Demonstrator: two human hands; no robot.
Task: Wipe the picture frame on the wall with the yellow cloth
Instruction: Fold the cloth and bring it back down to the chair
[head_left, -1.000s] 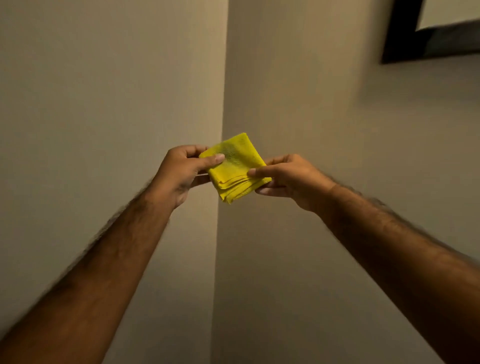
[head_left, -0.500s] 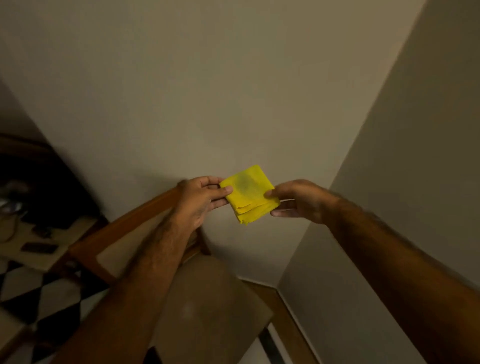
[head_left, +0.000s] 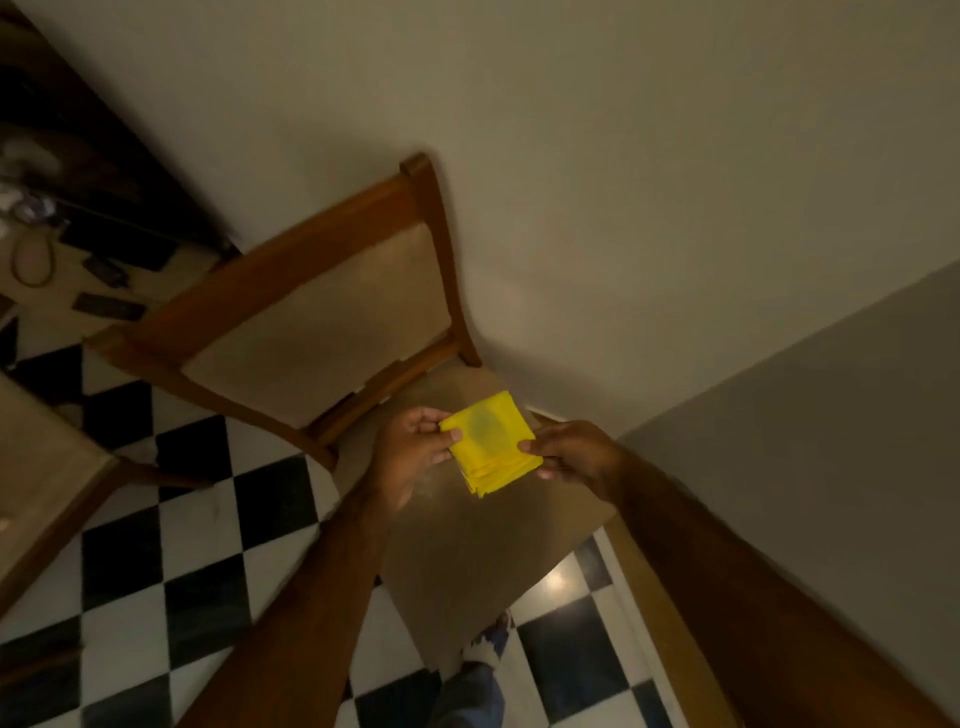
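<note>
A folded yellow cloth (head_left: 491, 448) with a faint dark smudge on its top face hangs in the air between both hands, above a chair seat. My left hand (head_left: 415, 451) pinches its left edge with thumb on top. Its right corner is pinched by my right hand (head_left: 574, 453). The picture frame is out of view.
A wooden chair (head_left: 311, 332) with a beige padded back and seat stands in the wall corner directly below the cloth. The floor (head_left: 171, 571) is black-and-white checkered tile. A second chair's seat edge (head_left: 47, 483) shows at left. A low surface with small dark items (head_left: 104, 291) lies at far left.
My view has swung down from the wall corner to the chair and floor; the picture frame left the view. Both hands kept hold of the cloth and came lower over the seat.
</note>
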